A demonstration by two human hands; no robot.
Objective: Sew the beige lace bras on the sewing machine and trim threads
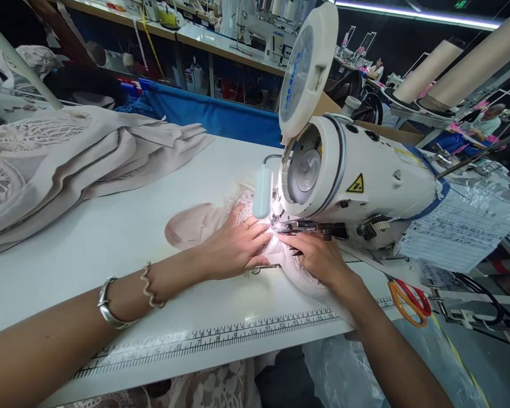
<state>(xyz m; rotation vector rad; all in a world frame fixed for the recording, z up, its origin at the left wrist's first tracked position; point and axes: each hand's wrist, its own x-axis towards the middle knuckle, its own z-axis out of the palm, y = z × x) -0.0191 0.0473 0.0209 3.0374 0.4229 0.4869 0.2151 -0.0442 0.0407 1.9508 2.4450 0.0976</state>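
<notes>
Pale pink lace fabric (246, 198) lies under the needle area of a white sewing machine (365, 164), lit by a small lamp (262, 191). My left hand (238, 243) rests flat on this piece, left of the presser foot, fingers spread. On the other side, my right hand (317, 252) lies over the fabric with a finger stretched toward the foot; its remaining fingers are partly hidden. Small dark tips show beneath it, too unclear to name. A blurred, rounded part of the piece (191, 224) extends left beyond my left hand.
Stacked beige lace garment pieces (123, 153) cover the table's left side. A printed ruler (238, 334) runs along its front edge. Orange-handled scissors (402, 303) and a written sheet (463, 226) are at right. Thread cones (429, 71) stand behind; co-workers sit farther back.
</notes>
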